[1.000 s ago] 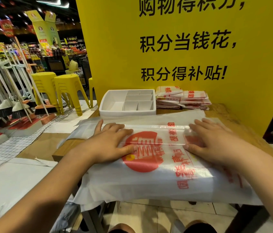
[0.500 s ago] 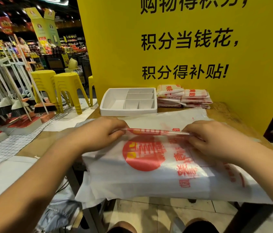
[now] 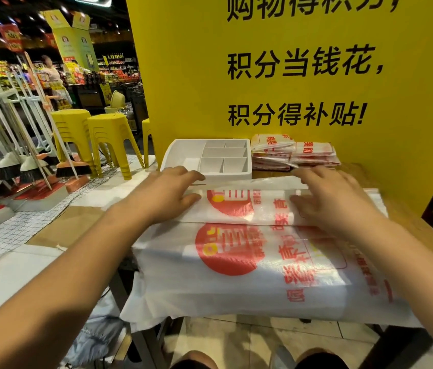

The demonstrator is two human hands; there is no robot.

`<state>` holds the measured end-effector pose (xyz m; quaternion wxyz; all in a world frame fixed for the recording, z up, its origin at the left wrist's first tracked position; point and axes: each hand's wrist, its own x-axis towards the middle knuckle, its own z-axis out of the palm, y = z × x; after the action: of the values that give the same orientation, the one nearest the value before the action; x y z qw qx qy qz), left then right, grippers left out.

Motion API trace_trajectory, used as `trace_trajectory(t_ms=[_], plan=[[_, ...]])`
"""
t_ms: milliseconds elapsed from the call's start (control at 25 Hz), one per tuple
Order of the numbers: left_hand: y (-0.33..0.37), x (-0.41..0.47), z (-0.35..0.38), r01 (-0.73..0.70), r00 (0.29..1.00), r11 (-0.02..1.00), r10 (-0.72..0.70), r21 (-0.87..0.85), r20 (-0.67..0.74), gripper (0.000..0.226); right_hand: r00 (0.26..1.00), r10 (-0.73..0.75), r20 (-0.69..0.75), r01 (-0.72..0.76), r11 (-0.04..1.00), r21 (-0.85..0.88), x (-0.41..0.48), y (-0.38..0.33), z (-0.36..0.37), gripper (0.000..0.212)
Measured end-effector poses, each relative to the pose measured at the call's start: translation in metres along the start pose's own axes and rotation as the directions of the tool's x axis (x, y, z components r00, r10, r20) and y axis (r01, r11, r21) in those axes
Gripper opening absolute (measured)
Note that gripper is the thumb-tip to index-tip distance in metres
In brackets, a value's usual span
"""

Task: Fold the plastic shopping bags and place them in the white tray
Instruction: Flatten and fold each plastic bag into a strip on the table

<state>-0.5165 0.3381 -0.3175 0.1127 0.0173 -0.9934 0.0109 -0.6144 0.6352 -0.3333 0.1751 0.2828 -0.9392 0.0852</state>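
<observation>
A stack of white plastic shopping bags (image 3: 250, 283) with red logos lies across the wooden table (image 3: 407, 230). The top bag (image 3: 247, 206) is folded into a long strip at the far side of the stack. My left hand (image 3: 167, 194) rests on the strip's left end, and my right hand (image 3: 335, 198) rests on its right end. The fingers of both hands are stretched out over the plastic. The white tray (image 3: 236, 175), divided into compartments, stands just beyond my hands. Nothing is in the compartments that show.
Several folded bags (image 3: 294, 153) are piled to the right of the tray against the yellow sign wall (image 3: 263, 75). Yellow stools (image 3: 109, 139) and brooms (image 3: 37, 166) stand on the floor to the left. The stack of bags overhangs the table's near edge.
My hands went from lying flat to pinching the bag's folded edge. They then carried it away from me toward the tray, which left a narrower strip. Both hands now lie further forward.
</observation>
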Motion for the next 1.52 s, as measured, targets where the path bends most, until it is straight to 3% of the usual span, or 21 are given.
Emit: trace_trajectory(t_ms=[160, 400, 640, 760, 880, 1040, 1240, 1320, 1400, 1520], plan=[[0.018, -0.011, 0.027, -0.032, 0.996, 0.978, 0.05, -0.206, 0.079, 0.047, 0.99, -0.064, 0.125, 0.046, 0.988, 0.145, -0.007, -0.012, 0.017, 0.049], [0.065, -0.018, 0.042, -0.064, 0.975, 0.979, 0.103, -0.193, 0.198, 0.057, 0.964, -0.188, 0.19, 0.116, 0.936, 0.333, -0.01, -0.058, 0.036, 0.057], [0.061, -0.021, 0.047, -0.013, 0.958, 0.989, 0.055, -0.149, 0.282, 0.059, 0.909, -0.163, 0.384, 0.085, 0.974, 0.212, -0.015, -0.049, 0.042, 0.057], [0.024, -0.031, 0.042, 0.116, 0.94, 0.984, -0.065, -0.136, 0.334, 0.071, 0.894, -0.038, 0.447, -0.024, 0.991, 0.132, -0.022, -0.003, 0.03, 0.071], [-0.005, -0.041, 0.039, 0.197, 0.923, 0.976, -0.153, -0.094, 0.354, 0.077, 0.872, 0.08, 0.482, -0.118, 0.992, 0.05, -0.029, 0.028, 0.022, 0.089], [-0.004, -0.038, 0.04, 0.193, 0.917, 0.976, -0.145, -0.096, 0.371, 0.083, 0.868, 0.151, 0.473, -0.186, 0.982, 0.027, -0.03, 0.028, 0.025, 0.09], [-0.009, -0.038, 0.038, 0.188, 0.929, 0.972, -0.13, -0.139, 0.346, 0.088, 0.877, 0.149, 0.457, -0.191, 0.98, 0.048, -0.031, 0.028, 0.024, 0.102], [-0.012, -0.035, 0.031, 0.14, 0.944, 0.978, -0.086, -0.152, 0.318, 0.093, 0.921, 0.076, 0.383, -0.111, 0.991, 0.07, -0.028, 0.026, 0.019, 0.099], [-0.011, -0.031, 0.022, 0.056, 0.959, 0.991, -0.02, -0.12, 0.282, 0.09, 0.962, -0.114, 0.25, 0.123, 0.992, -0.022, -0.026, 0.022, 0.014, 0.078], [-0.01, -0.028, 0.016, -0.092, 0.964, 0.996, 0.086, 0.011, 0.253, 0.067, 0.932, -0.306, 0.195, 0.332, 0.936, -0.12, -0.025, 0.008, 0.008, 0.055]])
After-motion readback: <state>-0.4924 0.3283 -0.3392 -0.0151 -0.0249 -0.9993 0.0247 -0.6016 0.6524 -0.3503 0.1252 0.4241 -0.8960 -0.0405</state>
